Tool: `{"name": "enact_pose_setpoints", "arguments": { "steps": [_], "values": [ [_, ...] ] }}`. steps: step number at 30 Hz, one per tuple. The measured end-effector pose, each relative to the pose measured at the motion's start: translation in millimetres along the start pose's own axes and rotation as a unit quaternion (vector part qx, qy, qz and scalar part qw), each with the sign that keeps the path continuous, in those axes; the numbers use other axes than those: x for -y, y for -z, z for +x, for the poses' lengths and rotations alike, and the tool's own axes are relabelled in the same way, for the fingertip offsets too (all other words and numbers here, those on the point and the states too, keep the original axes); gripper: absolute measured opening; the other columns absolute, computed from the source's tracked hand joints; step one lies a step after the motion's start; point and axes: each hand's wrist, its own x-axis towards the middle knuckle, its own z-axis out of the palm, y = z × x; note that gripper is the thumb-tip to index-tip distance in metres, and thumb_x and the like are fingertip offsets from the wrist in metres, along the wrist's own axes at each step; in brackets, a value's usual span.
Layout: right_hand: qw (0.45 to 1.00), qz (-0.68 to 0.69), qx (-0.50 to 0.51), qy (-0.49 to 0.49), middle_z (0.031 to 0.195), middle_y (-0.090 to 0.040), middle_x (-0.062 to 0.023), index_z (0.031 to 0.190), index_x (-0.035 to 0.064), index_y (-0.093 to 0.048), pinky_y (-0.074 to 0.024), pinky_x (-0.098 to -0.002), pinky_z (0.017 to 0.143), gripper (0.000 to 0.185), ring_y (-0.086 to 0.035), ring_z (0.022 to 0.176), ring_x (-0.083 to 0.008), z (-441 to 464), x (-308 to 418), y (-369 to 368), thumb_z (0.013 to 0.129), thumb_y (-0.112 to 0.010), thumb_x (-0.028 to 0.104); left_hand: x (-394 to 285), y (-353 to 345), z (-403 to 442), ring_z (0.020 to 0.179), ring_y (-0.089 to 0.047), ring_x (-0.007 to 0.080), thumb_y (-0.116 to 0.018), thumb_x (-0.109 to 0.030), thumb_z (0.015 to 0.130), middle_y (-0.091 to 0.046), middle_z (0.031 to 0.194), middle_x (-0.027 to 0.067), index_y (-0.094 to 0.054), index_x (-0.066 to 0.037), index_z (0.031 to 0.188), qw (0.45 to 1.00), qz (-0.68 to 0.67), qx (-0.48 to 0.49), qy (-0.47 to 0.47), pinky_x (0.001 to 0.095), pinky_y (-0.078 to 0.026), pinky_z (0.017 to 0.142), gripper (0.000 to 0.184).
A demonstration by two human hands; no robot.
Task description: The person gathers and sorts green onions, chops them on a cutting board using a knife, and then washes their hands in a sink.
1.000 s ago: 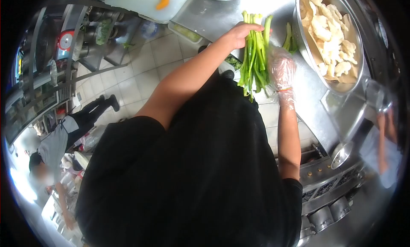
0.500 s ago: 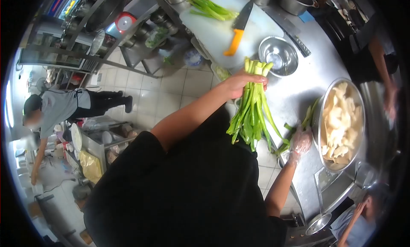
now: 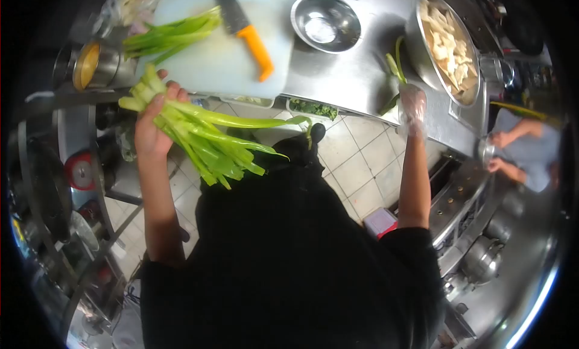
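Observation:
My bare left hand (image 3: 153,123) is closed round a bunch of scallions (image 3: 208,129), the pale ends up by the fingers and the green leaves hanging towards my black shirt. My right hand (image 3: 413,108), in a clear plastic glove, is closed on a few scallion stalks (image 3: 395,67) at the counter's edge, beside a large metal bowl (image 3: 416,53). A white cutting board (image 3: 193,69) bears more scallions (image 3: 175,35) and a knife with an orange handle (image 3: 258,52). Right of the board sits a small metal bowl (image 3: 325,23).
Pale pieces of food (image 3: 446,44) fill the large bowl. A metal container with yellow contents (image 3: 90,66) stands left of the board. Below the counter edge is a tray of leafy greens (image 3: 312,108). Another person (image 3: 531,144) is at the far right.
My view has turned. My left hand has carried the bunch of scallions leftwards, from near the small bowl to the front of the cutting board. My right hand stays beside the large bowl.

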Motion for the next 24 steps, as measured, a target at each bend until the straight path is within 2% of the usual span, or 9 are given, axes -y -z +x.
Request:
{"name": "enact_pose_setpoints", "arguments": {
  "steps": [2, 3, 4, 10, 14, 16, 17, 20, 24],
  "values": [
    [0.990, 0.134, -0.035, -0.009, 0.078, -0.064, -0.0169, 0.088, -0.0039, -0.066, -0.0441, -0.0404, 0.062, 0.028, -0.058, 0.067, -0.0297, -9, 73, 42, 0.088, -0.059, 0.023, -6, 15, -6, 0.101, -0.057, 0.0251, -0.062, -0.011, 0.088, -0.057, 0.107, 0.0107, -0.044, -0.004, 0.131, 0.996, -0.002, -0.083, 0.035, 0.0398, -0.047, 0.093, 0.047],
    [0.936, 0.273, 0.017, -0.222, 0.074, -0.062, -0.0123, 0.093, -0.0034, -0.067, -0.0427, -0.0371, 0.062, 0.033, -0.055, 0.066, -0.0225, -12, 149, 87, 0.087, -0.063, 0.029, -1, 17, -1, 0.101, -0.059, 0.0249, -0.063, -0.011, 0.088, -0.060, 0.107, 0.0120, -0.048, -0.001, 0.128, 0.992, -0.025, -0.107, 0.062, 0.0396, -0.049, 0.092, 0.044],
    [0.919, 0.268, 0.090, -0.274, 0.084, -0.062, -0.0098, 0.107, -0.0015, -0.067, -0.0451, -0.0345, 0.069, 0.036, -0.052, 0.075, -0.0145, -12, 205, 120, 0.090, -0.061, 0.029, 2, 15, 3, 0.099, -0.061, 0.0247, -0.064, -0.012, 0.088, -0.062, 0.106, 0.0128, -0.053, 0.001, 0.123, 0.990, -0.027, -0.097, 0.094, 0.0394, -0.050, 0.090, 0.039],
    [0.808, 0.513, 0.096, -0.272, 0.077, -0.058, 0.0000, 0.094, -0.0017, -0.067, -0.0378, -0.0265, 0.065, 0.028, -0.049, 0.071, -0.0098, -34, 354, 141, 0.082, -0.070, 0.024, 39, 7, 40, 0.098, -0.062, 0.0258, -0.073, -0.020, 0.084, -0.062, 0.100, 0.0110, -0.055, 0.001, 0.111, 0.969, -0.082, -0.018, 0.232, 0.0444, -0.052, 0.088, 0.039],
    [0.839, 0.480, 0.182, -0.181, 0.080, -0.061, -0.0028, 0.093, -0.0001, -0.069, -0.0427, -0.0284, 0.065, 0.022, -0.054, 0.072, -0.0132, -52, 402, 160, 0.079, -0.074, 0.016, 41, 33, 35, 0.096, -0.064, 0.0262, -0.072, -0.018, 0.085, -0.062, 0.098, 0.0111, -0.054, -0.004, 0.112, 0.950, -0.211, -0.036, 0.226, 0.0445, -0.055, 0.083, 0.035],
    [0.916, 0.343, 0.202, 0.044, 0.085, -0.066, -0.0100, 0.095, 0.0001, -0.069, -0.0477, -0.0343, 0.072, 0.025, -0.062, 0.077, -0.0222, -50, 408, 157, 0.077, -0.075, 0.017, 40, 44, 31, 0.100, -0.063, 0.0274, -0.070, -0.022, 0.088, -0.063, 0.103, 0.0115, -0.053, -0.005, 0.117, 0.933, -0.286, -0.028, 0.218, 0.0451, -0.054, 0.086, 0.038],
    [0.894, 0.377, 0.244, 0.001, 0.083, -0.066, -0.0140, 0.095, 0.0001, -0.070, -0.0478, -0.0370, 0.072, 0.025, -0.062, 0.074, -0.0283, -51, 419, 157, 0.075, -0.074, 0.014, 40, 49, 29, 0.100, -0.063, 0.0274, -0.070, -0.022, 0.088, -0.063, 0.103, 0.0115, -0.053, -0.005, 0.117, 0.932, -0.289, -0.027, 0.216, 0.0451, -0.054, 0.086, 0.038],
    [0.915, 0.284, 0.277, 0.070, 0.092, -0.064, -0.0127, 0.098, -0.0009, -0.067, -0.0499, -0.0340, 0.078, 0.028, -0.062, 0.080, -0.0239, -45, 425, 166, 0.075, -0.077, 0.011, 29, 53, 18, 0.113, -0.056, 0.0314, -0.070, -0.043, 0.081, -0.058, 0.118, 0.0165, -0.044, -0.002, 0.133, 0.955, -0.236, -0.017, 0.180, 0.0484, -0.046, 0.100, 0.071],
    [0.887, 0.244, 0.339, 0.196, 0.083, -0.063, -0.0129, 0.094, 0.0003, -0.067, -0.0488, -0.0375, 0.073, 0.026, -0.060, 0.075, -0.0301, -25, 432, 170, 0.070, -0.073, 0.008, 35, 68, 16, 0.115, -0.056, 0.0312, -0.070, -0.045, 0.080, -0.058, 0.117, 0.0161, -0.044, -0.001, 0.132, 0.959, -0.228, 0.008, 0.170, 0.0479, -0.046, 0.101, 0.072]
  ]
}}
